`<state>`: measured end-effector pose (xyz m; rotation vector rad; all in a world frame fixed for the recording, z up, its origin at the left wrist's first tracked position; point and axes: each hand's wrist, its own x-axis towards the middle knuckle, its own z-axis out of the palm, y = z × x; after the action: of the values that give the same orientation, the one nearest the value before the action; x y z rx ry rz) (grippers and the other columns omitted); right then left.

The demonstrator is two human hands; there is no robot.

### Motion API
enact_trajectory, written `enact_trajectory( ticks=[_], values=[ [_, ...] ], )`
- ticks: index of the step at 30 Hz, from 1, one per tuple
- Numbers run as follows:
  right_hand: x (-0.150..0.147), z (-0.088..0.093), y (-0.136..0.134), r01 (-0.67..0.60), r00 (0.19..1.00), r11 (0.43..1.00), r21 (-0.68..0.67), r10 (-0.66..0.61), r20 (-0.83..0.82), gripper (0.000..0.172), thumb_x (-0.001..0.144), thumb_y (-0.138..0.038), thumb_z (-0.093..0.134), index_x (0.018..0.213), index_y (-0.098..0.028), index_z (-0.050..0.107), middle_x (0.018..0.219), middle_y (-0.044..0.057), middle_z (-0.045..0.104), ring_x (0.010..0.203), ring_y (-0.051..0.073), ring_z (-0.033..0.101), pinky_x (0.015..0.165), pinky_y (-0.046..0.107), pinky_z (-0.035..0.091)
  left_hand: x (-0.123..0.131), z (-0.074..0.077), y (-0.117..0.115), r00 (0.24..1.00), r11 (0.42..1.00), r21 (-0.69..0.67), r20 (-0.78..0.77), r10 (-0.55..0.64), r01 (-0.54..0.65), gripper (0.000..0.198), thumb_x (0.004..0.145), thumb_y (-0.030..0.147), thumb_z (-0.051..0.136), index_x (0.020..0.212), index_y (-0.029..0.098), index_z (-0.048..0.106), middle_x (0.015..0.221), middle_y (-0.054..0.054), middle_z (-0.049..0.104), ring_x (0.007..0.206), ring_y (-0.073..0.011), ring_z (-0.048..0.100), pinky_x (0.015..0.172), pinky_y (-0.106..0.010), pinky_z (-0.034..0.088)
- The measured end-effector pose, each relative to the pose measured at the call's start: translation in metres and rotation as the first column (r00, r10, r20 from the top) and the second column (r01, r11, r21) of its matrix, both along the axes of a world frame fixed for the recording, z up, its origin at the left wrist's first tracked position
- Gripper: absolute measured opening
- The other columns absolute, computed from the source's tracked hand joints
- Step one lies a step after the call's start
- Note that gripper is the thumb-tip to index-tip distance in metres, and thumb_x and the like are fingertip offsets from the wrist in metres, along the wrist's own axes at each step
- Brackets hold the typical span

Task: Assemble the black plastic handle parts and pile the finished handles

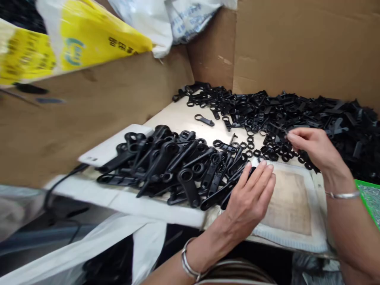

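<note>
Pad (pixel 292 202), white with a brown middle, sits at the counter's near edge; places taken from it, as the wearer looks. Right hand (pixel 314 146) above the pad's far right corner, grip clenched in a pinch on a thin dark strip (pixel 278 128); strip blurred, exact form unclear, held just beyond the pad in front of the heap. Left hand (pixel 252 194) over the pad's left edge, palm down, grip released, fingers straight and side by side, fingertips pointing away from the wearer; underside hidden. Handles (pixel 190 186), black, ring-ended, piled left of the pad, reaching up to the left hand. Rings (pixel 270 152), small, black, scattered just beyond the pad. Heap (pixel 311 114) of black parts farther back and to the right. One loose handle (pixel 204 120) lies on the counter (pixel 181 113), beyond the pad to the left. White slab (pixel 103 146) with a black cable (pixel 63 175) well left of the pad. Green tray (pixel 367 183) right of it, partly out of frame. Cardboard (pixel 305 47) stands behind; yellow-and-white bag (pixel 97 31) far left. Silver bangle (pixel 344 195) on the right wrist, another on the left.
</note>
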<state>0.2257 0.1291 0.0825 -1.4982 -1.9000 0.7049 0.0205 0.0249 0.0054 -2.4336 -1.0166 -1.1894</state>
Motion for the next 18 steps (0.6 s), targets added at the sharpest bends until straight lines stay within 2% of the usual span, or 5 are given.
enact_trajectory(
  ticks=[6,10,12,16,18],
  values=[
    [0.013,-0.028,-0.096,-0.342,0.82,0.858,-0.384,0.073,-0.567,0.04,0.082,-0.052,0.067,0.065,-0.016,0.062,0.056,-0.002,0.047,0.052,0.01,0.04,0.051,0.026,0.035,0.019,-0.005,-0.001,0.981,0.986,0.024,0.105,-0.165,0.163,0.035,0.094,0.008,0.045,0.128,0.0,0.05,0.124,-0.02,0.067,0.127,-0.0278,0.056,0.108,-0.045,0.047],
    [0.019,-0.044,-0.09,-0.225,0.903,0.901,-0.372,0.05,-0.426,0.038,0.084,-0.052,0.062,0.073,-0.016,0.066,0.058,0.0,0.053,0.054,0.012,0.047,0.055,0.027,0.04,0.026,-0.006,-0.007,0.921,0.923,-0.22,0.305,-0.243,0.317,0.042,0.095,0.006,0.037,0.136,0.004,0.043,0.114,-0.018,0.07,0.107,-0.022,0.067,0.091,-0.035,0.056],
    [0.03,-0.043,-0.066,0.004,0.998,0.976,-0.219,-0.017,-0.059,0.03,0.087,-0.044,0.059,0.089,-0.017,0.072,0.075,0.004,0.067,0.065,0.015,0.058,0.062,0.028,0.045,0.026,-0.004,-0.011,0.84,0.703,-0.52,0.502,-0.208,0.485,0.04,0.098,0.015,0.037,0.137,0.012,0.046,0.104,-0.013,0.071,0.087,-0.0179,0.069,0.076,-0.03,0.058],
    [0.046,-0.041,-0.018,0.191,0.873,0.981,0.042,-0.19,0.449,0.029,0.09,-0.028,0.049,0.105,-0.02,0.073,0.106,0.009,0.073,0.099,0.024,0.066,0.087,0.033,0.047,0.027,-0.003,-0.015,0.623,-0.022,-0.626,0.771,0.133,0.78,0.031,0.094,0.031,0.048,0.117,0.015,0.062,0.094,-0.009,0.07,0.065,-0.0116,0.058,0.062,-0.025,0.05],
    [0.045,-0.044,-0.007,0.197,0.847,0.98,0.042,-0.191,0.497,0.028,0.091,-0.028,0.049,0.105,-0.022,0.072,0.106,0.009,0.073,0.104,0.025,0.064,0.09,0.035,0.045,0.028,-0.006,-0.014,0.545,-0.117,-0.539,0.771,0.329,0.834,0.027,0.086,0.03,0.059,0.108,0.015,0.066,0.099,-0.011,0.069,0.073,-0.0133,0.06,0.064,-0.025,0.048]
  ],
)
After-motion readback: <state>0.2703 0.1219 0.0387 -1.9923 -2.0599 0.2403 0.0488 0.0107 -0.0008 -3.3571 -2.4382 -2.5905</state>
